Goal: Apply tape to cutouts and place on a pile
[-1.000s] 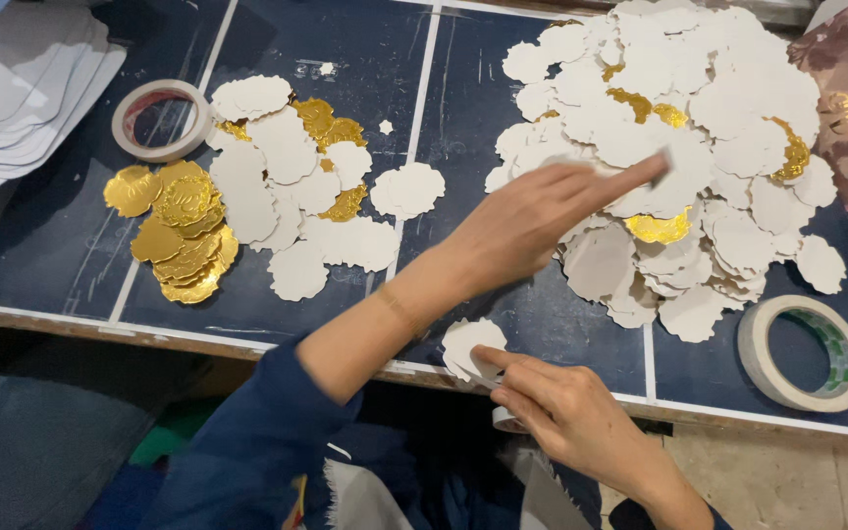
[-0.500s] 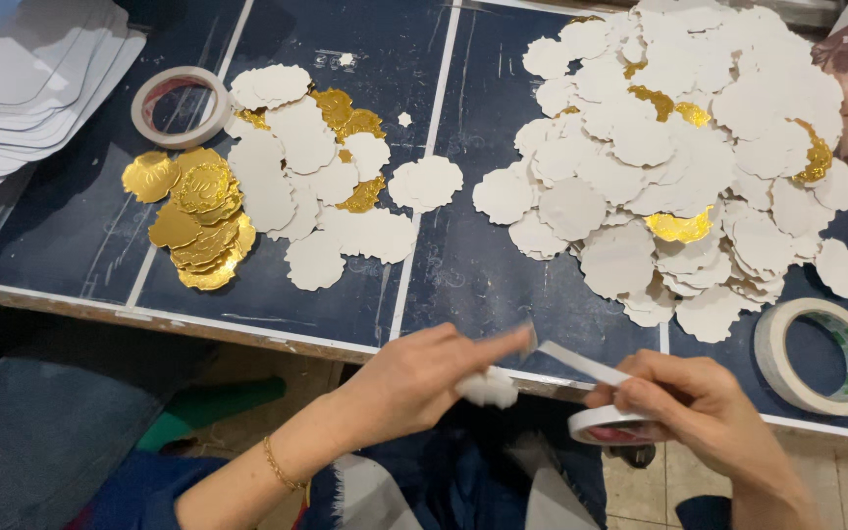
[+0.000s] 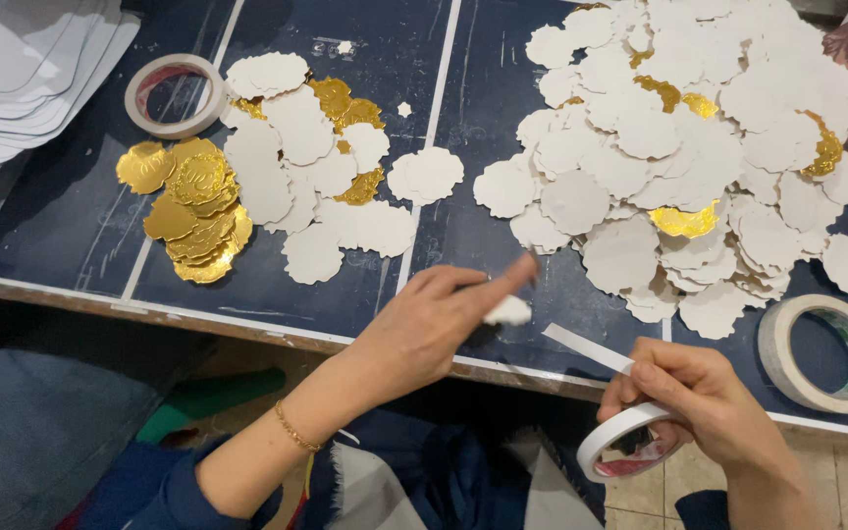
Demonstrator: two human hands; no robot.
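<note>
Mostly hidden: left hand point(image 3: 424, 329) pinches white cutout point(image 3: 507, 311); right hand point(image 3: 704, 407) grips tape roll point(image 3: 625, 442), strip pulled.

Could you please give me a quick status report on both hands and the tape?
Left hand pinching a white scalloped paper cutout. Right hand gripping tape roll, white strip pulled out toward the cutout. Nothing between them.
</note>
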